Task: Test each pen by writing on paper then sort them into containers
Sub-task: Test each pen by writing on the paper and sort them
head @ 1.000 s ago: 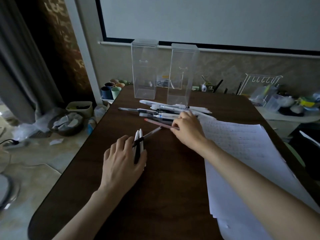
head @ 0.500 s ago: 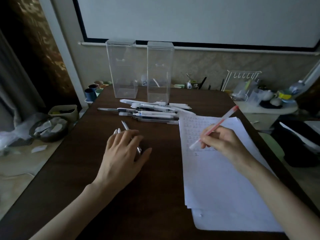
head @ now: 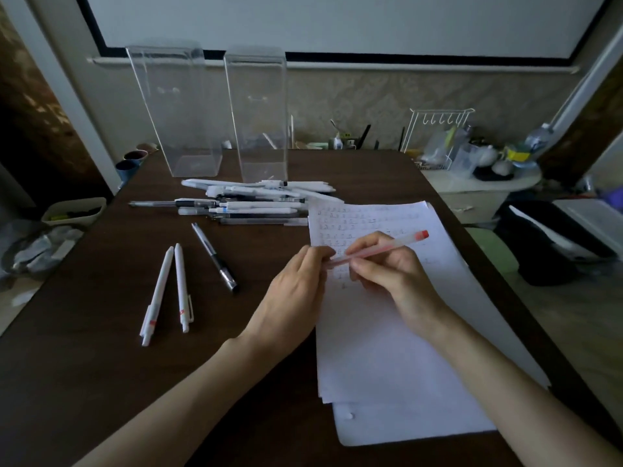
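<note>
Right hand (head: 394,274) and left hand (head: 296,291) meet over the upper half of the paper (head: 387,348), both clamped on the same red pen (head: 387,247). The right hand curls its fingers and thumb round the middle of the barrel. The left hand, just to its left, pinches the pen's lower end between thumb and fingertips. The red pen is held off the sheet and tilted, its red end sticking out up and to the right past the right hand's knuckles; its other end is hidden in the left hand's fingers. The paper, a loose stack of white sheets, lies under both hands on the dark worktop (head: 101,382), with rows of small written marks showing beyond the fingers. Well to the left of the left hand two white pens (head: 158,291) lie side by side, their far tips nearly touching. A black pen (head: 215,257) lies alone between them and the left hand, slanted. Beyond the hands a pile of pens (head: 249,205) lies crosswise, its right end touching the paper's far left corner. Farther still, past the pile, two tall clear containers stand upright and apart, the left container (head: 175,112) and the right container (head: 258,116).
</note>
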Demonstrator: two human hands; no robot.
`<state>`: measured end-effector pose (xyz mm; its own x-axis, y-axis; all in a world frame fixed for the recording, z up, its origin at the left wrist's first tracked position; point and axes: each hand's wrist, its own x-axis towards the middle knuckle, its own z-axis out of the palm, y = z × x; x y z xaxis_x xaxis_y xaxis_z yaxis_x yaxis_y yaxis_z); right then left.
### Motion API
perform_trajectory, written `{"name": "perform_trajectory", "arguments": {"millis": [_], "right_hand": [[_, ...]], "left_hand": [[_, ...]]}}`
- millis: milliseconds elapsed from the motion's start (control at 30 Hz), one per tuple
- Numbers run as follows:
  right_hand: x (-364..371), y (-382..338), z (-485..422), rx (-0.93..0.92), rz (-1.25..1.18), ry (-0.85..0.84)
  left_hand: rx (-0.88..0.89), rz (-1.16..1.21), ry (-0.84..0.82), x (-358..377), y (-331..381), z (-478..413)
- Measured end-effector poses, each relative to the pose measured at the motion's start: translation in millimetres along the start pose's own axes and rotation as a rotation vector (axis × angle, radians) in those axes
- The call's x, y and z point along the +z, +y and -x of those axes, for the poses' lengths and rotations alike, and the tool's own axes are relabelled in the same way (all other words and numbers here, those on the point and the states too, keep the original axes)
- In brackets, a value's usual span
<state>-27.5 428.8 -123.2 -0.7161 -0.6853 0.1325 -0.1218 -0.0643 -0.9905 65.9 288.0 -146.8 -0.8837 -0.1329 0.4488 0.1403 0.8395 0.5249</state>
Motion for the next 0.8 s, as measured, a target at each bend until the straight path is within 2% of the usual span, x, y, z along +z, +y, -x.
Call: {"name": "perform_trajectory", "arguments": {"millis": [100, 167, 467, 600, 700, 800], "right_hand": [[0, 2, -1, -0.004, 0.014, -0.043], [-1, 2, -1, -0.001, 0.004, -0.048], [1, 10, -2, -0.066, -0.081, -0.03], [-5, 12, -4, -0.155, -0.135, 0.127], [-11, 10, -4, -0.166, -0.017, 0.251], [-7, 13, -4, -0.115, 0.194, 0.254]], "left_hand": [[0.039, 0.096, -0.079, 1, 3, -1], [0.028, 0.12, -0.065, 1, 1, -2], [-0.036, 0.0, 0.003, -4, 2, -2], [-0.171, -0.078, -0.071, -9, 10, -4], [-0.038, -0.223, -0.058, -12, 13, 6], [0.148, -0.317, -0.117, -4, 16, 22]]}}
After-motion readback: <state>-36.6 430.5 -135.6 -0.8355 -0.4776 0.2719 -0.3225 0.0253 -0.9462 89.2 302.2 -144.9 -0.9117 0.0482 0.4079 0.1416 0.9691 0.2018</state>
